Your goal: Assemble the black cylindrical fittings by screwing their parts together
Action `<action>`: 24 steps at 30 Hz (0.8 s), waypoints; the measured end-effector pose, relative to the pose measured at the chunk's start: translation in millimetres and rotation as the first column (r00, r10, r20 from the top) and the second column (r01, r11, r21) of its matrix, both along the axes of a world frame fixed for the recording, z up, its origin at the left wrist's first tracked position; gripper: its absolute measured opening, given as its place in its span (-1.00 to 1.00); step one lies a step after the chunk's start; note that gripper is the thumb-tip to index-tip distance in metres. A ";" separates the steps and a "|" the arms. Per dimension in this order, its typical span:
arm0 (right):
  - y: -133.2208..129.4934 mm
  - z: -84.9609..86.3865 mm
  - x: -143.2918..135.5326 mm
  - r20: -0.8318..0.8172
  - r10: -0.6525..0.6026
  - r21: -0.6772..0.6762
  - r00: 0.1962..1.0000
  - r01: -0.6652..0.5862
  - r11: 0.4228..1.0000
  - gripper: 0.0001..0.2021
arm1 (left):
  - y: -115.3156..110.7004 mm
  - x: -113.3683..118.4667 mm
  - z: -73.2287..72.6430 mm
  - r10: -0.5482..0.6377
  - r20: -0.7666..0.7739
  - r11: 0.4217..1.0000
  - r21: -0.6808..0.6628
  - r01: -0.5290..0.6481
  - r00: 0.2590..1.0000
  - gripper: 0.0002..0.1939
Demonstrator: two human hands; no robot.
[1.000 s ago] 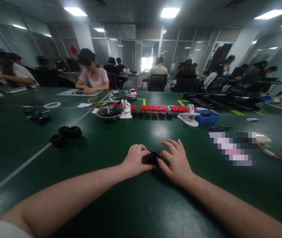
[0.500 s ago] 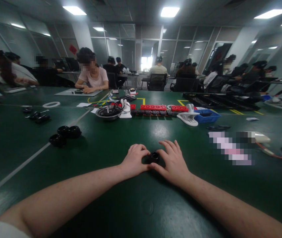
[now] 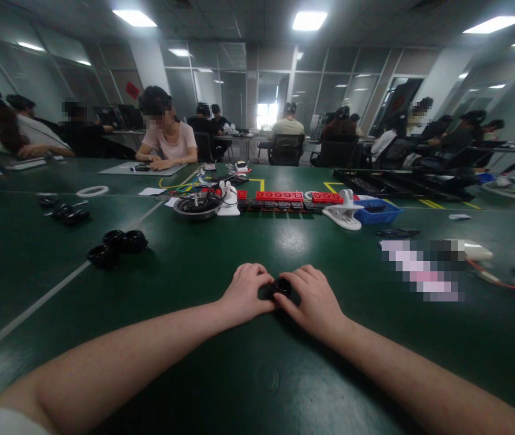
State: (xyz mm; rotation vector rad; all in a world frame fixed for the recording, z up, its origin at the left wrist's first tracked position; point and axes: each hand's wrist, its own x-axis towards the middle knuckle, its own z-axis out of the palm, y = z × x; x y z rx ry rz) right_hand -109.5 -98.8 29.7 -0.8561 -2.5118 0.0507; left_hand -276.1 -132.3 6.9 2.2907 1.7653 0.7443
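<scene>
A small round black part [image 3: 281, 287] with an opening on its upper side rests between my two hands on the green table [image 3: 221, 374]. My left hand [image 3: 248, 294] holds it from the left, with thumb and fingers closed around that side. From the other side my right hand [image 3: 314, 299] grips it, its thumb in front and its fingers curled over the far edge. Parts of the black piece are hidden behind my fingers. Farther left lies a cluster of similar-looking glossy black round parts [image 3: 119, 246].
Several small black pieces [image 3: 64, 211] and a white ring [image 3: 92, 191] lie left. A metal bowl [image 3: 197, 208], red power strips [image 3: 279, 196], a white clamp [image 3: 344, 214] and a blue tray [image 3: 379, 211] stand ahead. A person [image 3: 169, 139] sits across the table.
My right hand's fingers have come down and closed onto the black part; they were raised and spread before. My left hand stays in place.
</scene>
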 end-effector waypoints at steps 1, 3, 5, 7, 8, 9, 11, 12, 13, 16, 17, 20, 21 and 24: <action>-0.2 0.9 -0.4 0.005 -0.003 -0.003 1.000 0.003 1.000 -0.73 | 0.1 -0.1 -0.1 0.000 0.000 1.000 -0.001 0.000 1.000 -0.71; -0.5 2.3 -1.1 0.014 -0.005 -0.009 1.000 0.005 1.000 -0.74 | 0.5 -0.4 -0.4 0.002 -0.001 1.000 -0.001 -0.002 1.000 -0.71; -0.4 2.9 -1.6 0.018 -0.003 -0.010 1.000 0.004 1.000 -0.74 | 0.9 -0.6 -0.6 0.003 -0.002 1.000 0.001 -0.003 1.000 -0.71; -0.1 2.8 -1.9 0.022 0.001 -0.012 1.000 -0.001 1.000 -0.74 | 1.2 -0.5 -0.7 0.003 -0.002 1.000 0.002 -0.003 1.000 -0.73; 0.1 2.5 -2.0 0.025 0.002 -0.013 1.000 -0.002 1.000 -0.74 | 1.3 -0.3 -0.6 0.004 -0.003 1.000 0.001 -0.004 1.000 -0.73; 0.3 2.3 -2.2 0.028 0.005 -0.014 1.000 -0.004 1.000 -0.73 | 1.3 0.0 -0.6 0.005 -0.003 1.000 0.001 -0.005 1.000 -0.74; 0.9 2.1 -2.6 0.034 0.011 -0.016 0.999 -0.010 1.000 -0.72 | 1.2 0.5 -0.5 0.010 -0.004 1.000 0.002 -0.010 1.000 -0.74; 1.2 2.1 -2.8 0.036 0.014 -0.017 0.999 -0.013 1.000 -0.72 | 1.1 0.7 -0.6 0.012 -0.005 1.000 0.003 -0.012 1.000 -0.75; 1.6 2.2 -2.9 0.038 0.017 -0.017 0.999 -0.016 1.000 -0.72 | 1.0 0.9 -0.7 0.013 -0.006 1.000 0.004 -0.013 1.000 -0.75; 2.9 2.7 -3.1 0.042 0.019 -0.008 0.999 -0.019 1.000 -0.73 | 0.5 1.0 -0.9 0.012 -0.008 1.000 0.005 -0.012 1.000 -0.75; 3.4 2.7 -3.1 0.043 0.017 -0.003 0.999 -0.017 1.000 -0.72 | 0.4 0.9 -0.9 0.011 -0.008 1.000 0.005 -0.010 1.000 -0.75; 4.7 2.9 -3.0 0.037 0.011 0.009 0.999 -0.012 1.000 -0.71 | 0.3 0.6 -0.2 0.004 -0.007 1.000 0.006 -0.004 1.000 -0.73; 5.0 3.1 -3.1 0.035 0.014 0.009 0.999 -0.015 1.000 -0.71 | 0.3 0.6 0.0 0.003 -0.007 1.000 0.006 -0.003 1.000 -0.72; 4.7 4.4 -3.9 0.031 0.045 -0.006 0.998 -0.045 0.999 -0.76 | 0.5 0.7 0.3 0.007 -0.009 1.000 0.003 -0.007 1.000 -0.74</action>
